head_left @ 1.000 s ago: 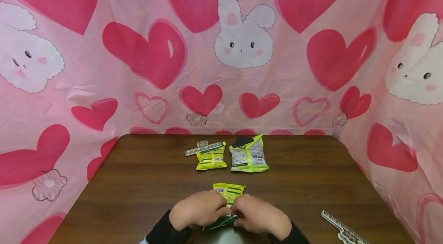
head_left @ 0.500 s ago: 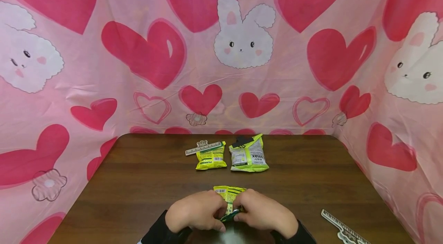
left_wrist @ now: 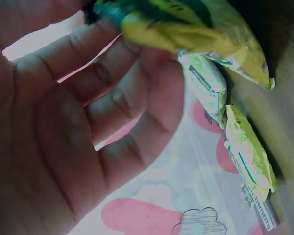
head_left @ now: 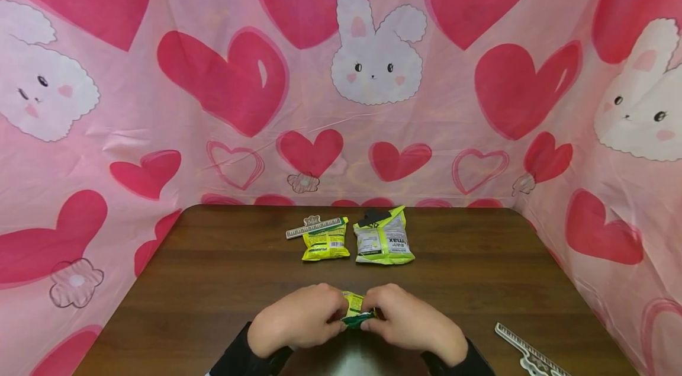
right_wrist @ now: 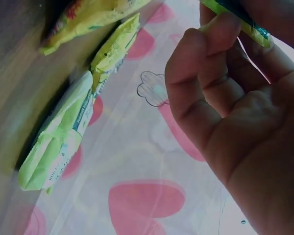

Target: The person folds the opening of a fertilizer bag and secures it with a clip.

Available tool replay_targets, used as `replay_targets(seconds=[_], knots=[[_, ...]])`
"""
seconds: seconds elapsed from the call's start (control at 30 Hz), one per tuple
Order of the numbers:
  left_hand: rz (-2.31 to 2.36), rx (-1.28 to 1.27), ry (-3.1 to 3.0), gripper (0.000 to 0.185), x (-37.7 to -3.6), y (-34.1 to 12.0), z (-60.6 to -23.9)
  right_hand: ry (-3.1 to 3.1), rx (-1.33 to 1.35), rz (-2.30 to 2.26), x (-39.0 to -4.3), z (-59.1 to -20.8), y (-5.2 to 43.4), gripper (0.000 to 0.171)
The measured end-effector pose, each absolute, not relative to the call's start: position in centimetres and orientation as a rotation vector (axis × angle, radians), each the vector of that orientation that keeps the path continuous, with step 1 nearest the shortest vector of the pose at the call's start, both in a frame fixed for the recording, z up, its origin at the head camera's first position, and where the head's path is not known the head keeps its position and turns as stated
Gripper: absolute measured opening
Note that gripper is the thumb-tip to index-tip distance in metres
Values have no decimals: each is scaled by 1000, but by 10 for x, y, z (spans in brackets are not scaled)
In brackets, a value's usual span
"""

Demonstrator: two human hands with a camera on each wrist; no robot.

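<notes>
Both hands meet at the near edge of the brown table (head_left: 213, 281), working a small yellow-green snack packet (head_left: 354, 309) that is folded between them. My left hand (head_left: 303, 320) grips its left side; in the left wrist view the packet (left_wrist: 186, 29) lies across curled fingers (left_wrist: 132, 93). My right hand (head_left: 407, 320) pinches the right side, and the right wrist view shows fingertips (right_wrist: 210, 39) clamped on the packet's green edge (right_wrist: 240, 19). Most of the packet is hidden by the hands.
Two more yellow-green packets lie side by side farther back: a smaller one (head_left: 325, 243) with a white sealing clip (head_left: 313, 228) at its top, and a larger one (head_left: 383, 238). Another white clip (head_left: 527, 352) lies at the near right. Pink heart cloth (head_left: 341, 68) walls the table.
The packet has been folded or rolled down toward me: a second ago its yellow top stuck out beyond the hands, now only a small bit shows between them. The hands have shifted slightly farther forward.
</notes>
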State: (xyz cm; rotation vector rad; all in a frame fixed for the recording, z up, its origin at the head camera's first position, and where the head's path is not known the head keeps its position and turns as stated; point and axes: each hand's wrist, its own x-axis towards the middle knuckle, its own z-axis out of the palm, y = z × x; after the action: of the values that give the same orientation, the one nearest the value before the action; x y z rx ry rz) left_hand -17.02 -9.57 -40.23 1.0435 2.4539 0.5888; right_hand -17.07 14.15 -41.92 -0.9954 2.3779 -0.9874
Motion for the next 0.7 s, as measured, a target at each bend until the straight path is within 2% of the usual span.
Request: replay_targets(seconds=[0.23, 0.7], knots=[[679, 1086, 2522, 10, -170, -98, -393, 2386, -988, -1095, -168, -411, 148, 7], [780, 1114, 2727, 8, -168, -100, -388, 2545, -1011, -1183, -166, -406, 153, 7]])
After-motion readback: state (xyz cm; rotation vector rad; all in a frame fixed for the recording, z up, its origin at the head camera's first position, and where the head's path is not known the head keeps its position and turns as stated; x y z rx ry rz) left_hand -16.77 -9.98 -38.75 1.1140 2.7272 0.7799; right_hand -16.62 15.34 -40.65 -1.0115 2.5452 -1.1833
